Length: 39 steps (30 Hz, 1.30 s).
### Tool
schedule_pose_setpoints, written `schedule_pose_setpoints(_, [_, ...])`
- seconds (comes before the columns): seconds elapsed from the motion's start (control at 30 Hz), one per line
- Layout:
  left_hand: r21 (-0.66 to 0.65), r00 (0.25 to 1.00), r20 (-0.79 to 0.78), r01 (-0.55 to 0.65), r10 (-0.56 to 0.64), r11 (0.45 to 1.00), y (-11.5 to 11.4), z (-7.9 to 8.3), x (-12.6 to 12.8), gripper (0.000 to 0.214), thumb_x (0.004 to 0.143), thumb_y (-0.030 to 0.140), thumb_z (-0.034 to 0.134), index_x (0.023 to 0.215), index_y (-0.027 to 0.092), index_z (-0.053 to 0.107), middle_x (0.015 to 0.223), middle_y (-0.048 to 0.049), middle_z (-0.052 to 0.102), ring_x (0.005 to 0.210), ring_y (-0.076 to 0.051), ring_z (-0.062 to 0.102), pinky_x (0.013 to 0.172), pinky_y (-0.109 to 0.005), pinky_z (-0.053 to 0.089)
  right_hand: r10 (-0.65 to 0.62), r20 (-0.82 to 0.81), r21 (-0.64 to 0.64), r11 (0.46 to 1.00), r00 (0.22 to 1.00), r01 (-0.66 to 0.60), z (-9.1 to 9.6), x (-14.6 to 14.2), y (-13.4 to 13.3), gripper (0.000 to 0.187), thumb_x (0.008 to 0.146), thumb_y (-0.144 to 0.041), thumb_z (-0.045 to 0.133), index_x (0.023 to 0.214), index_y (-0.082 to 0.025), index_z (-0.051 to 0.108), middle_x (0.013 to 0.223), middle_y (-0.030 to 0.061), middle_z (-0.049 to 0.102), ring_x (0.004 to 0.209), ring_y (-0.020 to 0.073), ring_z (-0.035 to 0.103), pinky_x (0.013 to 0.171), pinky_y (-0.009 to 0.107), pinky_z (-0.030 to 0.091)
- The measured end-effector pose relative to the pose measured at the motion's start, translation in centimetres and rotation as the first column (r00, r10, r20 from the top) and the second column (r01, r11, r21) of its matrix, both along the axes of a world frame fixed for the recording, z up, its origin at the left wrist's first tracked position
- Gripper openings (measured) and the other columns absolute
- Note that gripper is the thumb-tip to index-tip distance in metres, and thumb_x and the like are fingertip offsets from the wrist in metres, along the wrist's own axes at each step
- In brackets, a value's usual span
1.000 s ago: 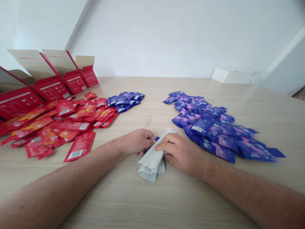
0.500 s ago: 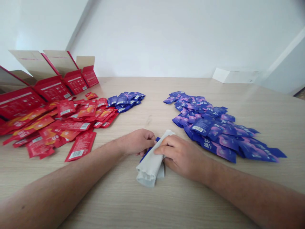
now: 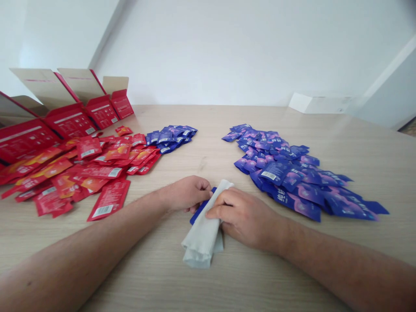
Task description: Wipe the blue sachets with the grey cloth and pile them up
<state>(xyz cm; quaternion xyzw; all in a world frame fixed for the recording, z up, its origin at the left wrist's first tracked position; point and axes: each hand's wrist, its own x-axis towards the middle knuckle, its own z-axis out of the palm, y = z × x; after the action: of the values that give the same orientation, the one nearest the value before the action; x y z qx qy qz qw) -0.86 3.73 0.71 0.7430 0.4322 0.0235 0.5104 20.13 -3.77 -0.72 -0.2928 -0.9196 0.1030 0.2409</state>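
Note:
My left hand (image 3: 190,193) is closed, its fingertips pinching the edge of a small blue packet (image 3: 199,211). Most of that packet lies under a folded white cloth (image 3: 204,232). My right hand (image 3: 245,214) grips the cloth between thumb and fingers, about halfway along its right side. The cloth looks soft and ribbed, and its loose layers spread toward me just above the table. How far the packet reaches beneath the cloth is hidden.
Red and orange packets (image 3: 108,195) lie heaped at left, before several open red boxes (image 3: 69,119). A small pile of blue packets (image 3: 170,138) adjoins them. At right spreads a larger heap of blue-purple packets (image 3: 292,173). A white folded card (image 3: 320,104) stands at the back.
My right hand has slid the white cloth slightly toward me and to the left, and more of the blue packet shows beside it. My left hand has stayed in place.

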Motion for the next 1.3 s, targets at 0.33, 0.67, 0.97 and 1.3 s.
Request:
schedule_pose_setpoints(0.33, [0.011, 1.000, -0.013, -0.009, 0.009, 1.000, -0.04, 0.04, 0.01, 0.022, 0.086, 0.038, 0.052, 0.083, 0.018, 0.062, 0.053, 0.0040, 0.054, 0.042, -0.009, 0.051, 0.035, -0.016, 0.037, 0.003, 0.018, -0.010, 1.000, 1.000, -0.003, 0.09, -0.06, -0.18, 0.027, 0.089, -0.012, 0.062, 0.113, -0.020, 0.070, 0.108, 0.0070, 0.065, 0.099, 0.0217, 0.059, 0.089, 0.036, 0.049])
schedule_pose_setpoints(0.67, [0.005, 1.000, -0.004, -0.007, 0.007, 1.000, -0.10, 0.02, 0.04, 0.022, 0.086, 0.038, 0.052, 0.082, 0.018, 0.062, 0.053, 0.0043, 0.054, 0.042, -0.010, 0.051, 0.034, -0.016, 0.036, -0.020, 0.016, -0.013, 1.000, 1.000, 0.021, 0.10, 0.10, -0.11, 0.029, 0.088, -0.010, 0.061, 0.114, -0.021, 0.070, 0.107, 0.0071, 0.065, 0.100, 0.0219, 0.058, 0.090, 0.037, 0.049])
schedule_pose_setpoints(0.97, [-0.010, 1.000, -0.002, -0.007, 0.007, 1.000, -0.03, -0.02, 0.02, 0.023, 0.086, 0.039, 0.052, 0.085, 0.017, 0.062, 0.054, 0.0043, 0.054, 0.041, -0.009, 0.050, 0.034, -0.016, 0.036, -0.063, 0.003, -0.017, 0.998, 0.998, 0.064, 0.09, 0.22, 0.08, 0.029, 0.088, -0.009, 0.061, 0.114, -0.020, 0.070, 0.106, 0.0078, 0.065, 0.100, 0.0219, 0.059, 0.091, 0.038, 0.049])
schedule_pose_setpoints(1.3, [-0.010, 1.000, -0.011, -0.015, 0.015, 1.000, -0.08, -0.01, 0.02, 0.025, 0.087, 0.040, 0.051, 0.085, 0.017, 0.062, 0.054, 0.0044, 0.054, 0.041, -0.009, 0.049, 0.034, -0.016, 0.035, -0.096, -0.003, -0.017, 0.995, 0.995, 0.096, 0.01, 0.24, 0.19, 0.032, 0.088, -0.008, 0.060, 0.117, -0.020, 0.069, 0.106, 0.0077, 0.065, 0.101, 0.0223, 0.059, 0.092, 0.039, 0.049])
